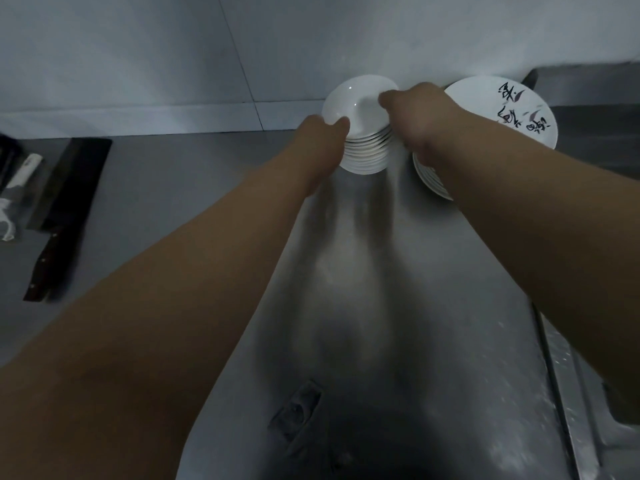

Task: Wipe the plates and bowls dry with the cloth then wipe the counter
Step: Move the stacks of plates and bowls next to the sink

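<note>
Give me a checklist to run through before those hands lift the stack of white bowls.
1. Left hand on the stack of bowls: ok, thumb over the near-left rim.
2. Right hand on the stack: ok, fingers at the right rim, though the exact grip is hidden.
3. Stack straight: ok, rims look nested evenly.
4. Room beside it: not ok, the stack of plates sits very close on the right.
5. Cloth ready: cannot tell, none seen.
6. Landing spot on the counter: ok, bare steel in front; the knives lie far to the left.

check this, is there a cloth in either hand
No, the left hand and right hand grip only the stack of white ceramic bowls.
</note>
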Action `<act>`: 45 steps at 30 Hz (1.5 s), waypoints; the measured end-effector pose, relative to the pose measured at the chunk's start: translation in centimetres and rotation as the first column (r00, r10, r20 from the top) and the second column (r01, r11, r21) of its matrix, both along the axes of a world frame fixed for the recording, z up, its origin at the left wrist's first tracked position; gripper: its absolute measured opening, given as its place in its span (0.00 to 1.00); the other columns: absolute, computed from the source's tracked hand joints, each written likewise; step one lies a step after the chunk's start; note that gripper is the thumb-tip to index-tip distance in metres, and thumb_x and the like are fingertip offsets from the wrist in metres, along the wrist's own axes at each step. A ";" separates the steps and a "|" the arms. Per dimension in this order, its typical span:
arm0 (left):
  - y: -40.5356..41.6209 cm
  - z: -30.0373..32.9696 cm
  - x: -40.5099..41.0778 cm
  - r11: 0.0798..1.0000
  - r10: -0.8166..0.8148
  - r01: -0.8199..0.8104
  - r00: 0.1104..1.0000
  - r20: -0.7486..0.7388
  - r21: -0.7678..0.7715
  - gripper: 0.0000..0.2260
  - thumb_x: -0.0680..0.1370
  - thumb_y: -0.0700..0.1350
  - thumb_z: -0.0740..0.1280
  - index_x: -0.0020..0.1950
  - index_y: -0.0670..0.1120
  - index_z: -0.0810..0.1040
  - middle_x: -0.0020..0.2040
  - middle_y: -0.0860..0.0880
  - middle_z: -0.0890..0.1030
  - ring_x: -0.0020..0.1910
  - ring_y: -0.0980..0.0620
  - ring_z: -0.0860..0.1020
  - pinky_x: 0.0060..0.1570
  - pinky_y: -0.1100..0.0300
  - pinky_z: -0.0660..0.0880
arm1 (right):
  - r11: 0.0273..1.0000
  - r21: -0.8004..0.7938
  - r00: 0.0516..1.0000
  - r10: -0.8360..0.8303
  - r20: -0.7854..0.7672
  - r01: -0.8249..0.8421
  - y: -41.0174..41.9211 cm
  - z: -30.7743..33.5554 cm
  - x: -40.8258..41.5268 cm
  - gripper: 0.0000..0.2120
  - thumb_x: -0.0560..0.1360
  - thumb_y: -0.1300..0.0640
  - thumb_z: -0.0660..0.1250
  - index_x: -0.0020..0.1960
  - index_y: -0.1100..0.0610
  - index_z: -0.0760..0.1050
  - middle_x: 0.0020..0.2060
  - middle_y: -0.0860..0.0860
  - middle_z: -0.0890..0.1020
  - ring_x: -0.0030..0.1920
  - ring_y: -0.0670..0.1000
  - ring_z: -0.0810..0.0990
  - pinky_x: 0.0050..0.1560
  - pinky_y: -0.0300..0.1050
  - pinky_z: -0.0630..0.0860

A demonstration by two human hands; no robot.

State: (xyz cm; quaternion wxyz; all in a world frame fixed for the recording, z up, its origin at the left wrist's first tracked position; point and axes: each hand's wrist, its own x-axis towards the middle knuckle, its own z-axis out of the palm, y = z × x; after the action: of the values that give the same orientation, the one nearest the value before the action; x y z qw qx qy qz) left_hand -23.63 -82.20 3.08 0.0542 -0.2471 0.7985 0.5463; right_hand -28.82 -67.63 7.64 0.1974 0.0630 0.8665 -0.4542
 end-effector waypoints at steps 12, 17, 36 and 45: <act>1.2 1.4 0.5 0.998 -0.049 0.045 0.995 -0.090 -0.046 0.19 0.84 0.51 0.60 0.67 0.41 0.78 0.56 0.45 0.81 0.51 0.49 0.79 0.40 0.63 0.72 | 0.954 -0.249 0.982 -0.136 0.128 0.165 0.3 -1.3 0.4 0.29 0.79 0.40 0.63 0.74 0.57 0.70 0.61 0.52 0.78 0.58 0.56 0.79 0.65 0.58 0.78; 1.0 1.2 0.1 0.998 -0.048 0.044 0.994 -0.094 -0.040 0.21 0.84 0.53 0.61 0.70 0.42 0.76 0.58 0.47 0.80 0.52 0.50 0.79 0.42 0.62 0.72 | 0.938 -0.280 0.977 -0.175 0.122 0.203 0.5 -2.0 0.2 0.31 0.77 0.37 0.63 0.73 0.55 0.72 0.60 0.50 0.79 0.54 0.53 0.80 0.64 0.58 0.78; 0.8 -0.7 0.8 0.973 -0.226 0.231 0.962 -0.155 0.017 0.35 0.72 0.41 0.68 0.78 0.43 0.64 0.69 0.50 0.76 0.67 0.54 0.75 0.71 0.59 0.70 | 0.893 -0.397 0.976 -0.166 0.142 0.210 1.4 -4.0 0.2 0.39 0.69 0.33 0.66 0.75 0.50 0.70 0.67 0.50 0.78 0.64 0.54 0.79 0.67 0.58 0.76; 1.1 -0.5 1.9 0.905 -0.362 0.317 0.924 -0.122 -0.282 0.36 0.76 0.48 0.72 0.79 0.51 0.57 0.70 0.52 0.75 0.60 0.53 0.76 0.57 0.64 0.68 | 0.953 0.218 0.902 0.277 -0.332 -0.212 3.1 -5.7 3.8 0.41 0.72 0.49 0.63 0.79 0.65 0.55 0.62 0.63 0.78 0.61 0.64 0.78 0.63 0.53 0.73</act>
State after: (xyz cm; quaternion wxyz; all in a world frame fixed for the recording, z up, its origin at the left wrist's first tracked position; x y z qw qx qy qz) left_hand -21.76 -81.06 2.54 0.0473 -0.0607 0.8949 0.4395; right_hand -25.06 -64.55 1.97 0.0854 -0.1133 0.9256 -0.3510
